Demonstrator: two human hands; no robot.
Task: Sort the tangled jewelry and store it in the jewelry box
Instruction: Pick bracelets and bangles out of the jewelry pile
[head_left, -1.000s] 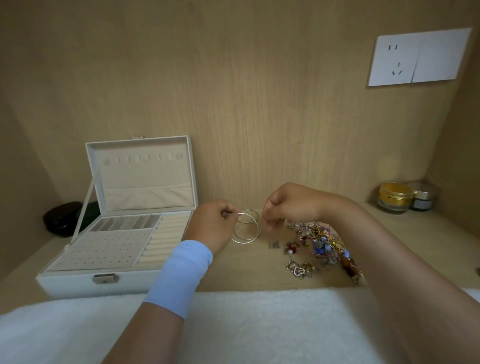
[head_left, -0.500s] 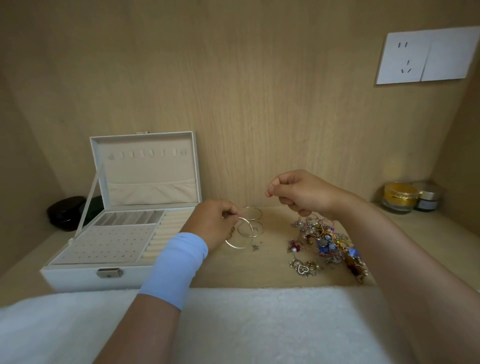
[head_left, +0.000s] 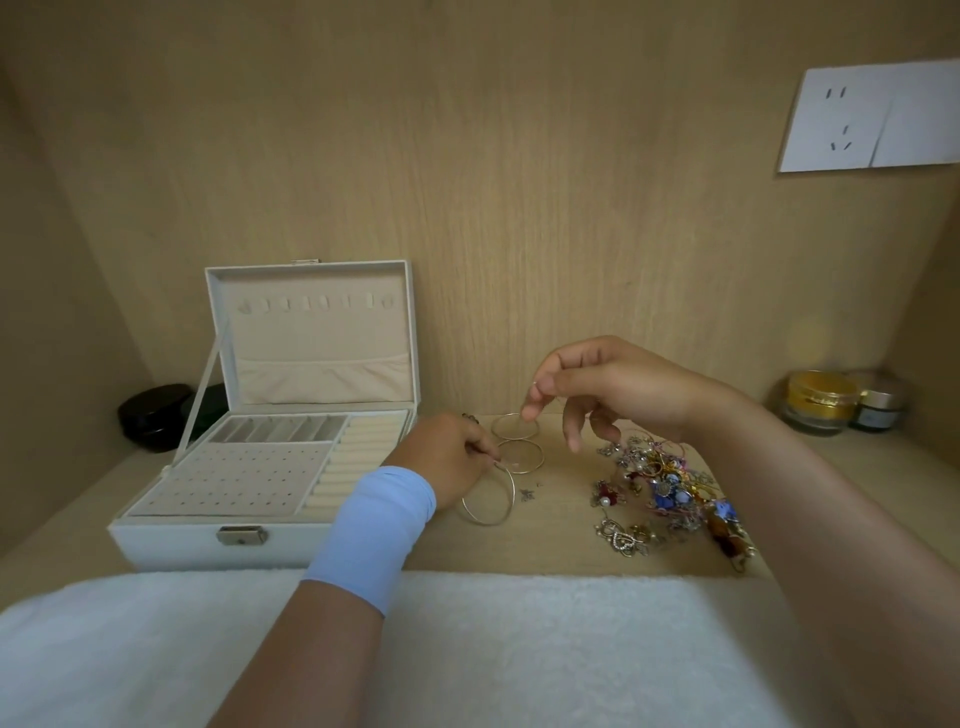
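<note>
- The left hand (head_left: 452, 457), with a blue wristband (head_left: 374, 535) on its wrist, sits at 3 o'clock of the open box (head_left: 234, 540).
- Its curled thumb and fingertips pinch the top edge of 1 hoop (head_left: 513, 493), which slants from them toward 6 o'clock, down to the shelf (head_left: 571, 551).
- 2 more rings lie flat at 1 o'clock of that hand: the middle hoop (head_left: 519, 472) and, touching it at 12 o'clock, the far hoop (head_left: 493, 427).
- The right hand (head_left: 623, 389) is raised at 2 o'clock of the rings, its fingers loosely curled and pointing down.
- Its forefinger tip is over the far hoop's right edge with the thumb close beside it. Whether they nip anything cannot be told.
- The tangled pile (head_left: 670, 488) lies at 5 o'clock of the right hand, partly under the wrist.
- A small charm (head_left: 527, 492) lies just beside the held ring, at its 3 o'clock.
- The box's lid (head_left: 311, 332) stands upright at 12 o'clock of its trays.
- A white towel (head_left: 467, 649) covers the shelf's 6 o'clock edge.
- 2 jars (head_left: 821, 400) stand far off at 3 o'clock.
- A black case (head_left: 153, 415) is at 10 o'clock of the box, and a socket (head_left: 831, 119) is on the wall at 2 o'clock.
</note>
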